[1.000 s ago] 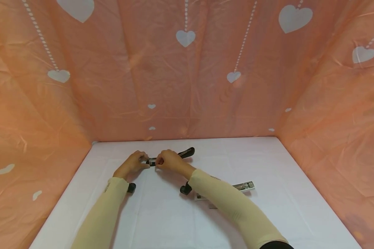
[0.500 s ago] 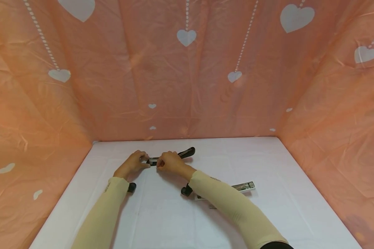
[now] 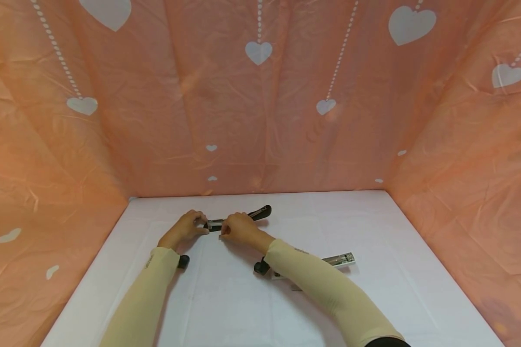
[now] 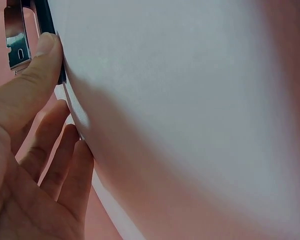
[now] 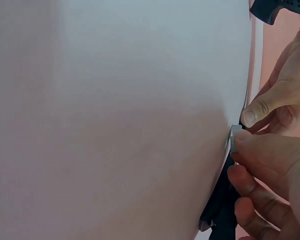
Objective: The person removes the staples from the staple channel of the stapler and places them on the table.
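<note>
A black stapler point(image 3: 214, 225) lies opened at the back of the table, its top arm point(image 3: 260, 212) swung up to the right. My left hand point(image 3: 186, 227) grips the stapler's left end between thumb and fingers; the thumb point(image 4: 47, 50) presses beside the metal channel point(image 4: 16, 40) in the left wrist view. Over the stapler's middle, my right hand point(image 3: 242, 227) pinches a short grey strip of staples point(image 5: 236, 134) between thumb and fingertips. That hand hides the stapler's hinge part in the head view.
On the white table point(image 3: 226, 299), a long narrow white-edged holder point(image 3: 340, 260) with metallic contents lies partly under my right forearm point(image 3: 321, 274). A small grey piece point(image 3: 296, 287) shows beside that forearm. An orange heart-patterned cloth point(image 3: 260, 120) encloses the back and sides.
My right hand has shifted slightly right along the stapler, uncovering more of its metal channel. My left hand and the stapler stay where they were.
</note>
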The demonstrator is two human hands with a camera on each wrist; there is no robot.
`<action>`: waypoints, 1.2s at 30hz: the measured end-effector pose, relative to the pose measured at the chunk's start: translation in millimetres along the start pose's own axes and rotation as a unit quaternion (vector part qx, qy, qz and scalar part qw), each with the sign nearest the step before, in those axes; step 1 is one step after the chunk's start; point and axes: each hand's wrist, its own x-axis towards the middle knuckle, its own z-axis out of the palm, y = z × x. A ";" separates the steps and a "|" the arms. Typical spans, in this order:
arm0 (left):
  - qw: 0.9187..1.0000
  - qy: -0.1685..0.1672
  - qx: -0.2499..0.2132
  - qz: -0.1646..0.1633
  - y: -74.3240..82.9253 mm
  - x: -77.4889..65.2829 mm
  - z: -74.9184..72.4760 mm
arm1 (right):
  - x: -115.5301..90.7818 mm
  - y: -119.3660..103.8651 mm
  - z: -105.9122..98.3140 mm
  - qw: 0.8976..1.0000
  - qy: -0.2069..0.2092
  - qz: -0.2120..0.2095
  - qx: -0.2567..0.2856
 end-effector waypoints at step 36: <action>0.997 -0.062 -0.034 -0.020 -6.8 -10.5 -12.8 | -29.6 29.5 -68.7 0.999 0.025 -0.014 0.018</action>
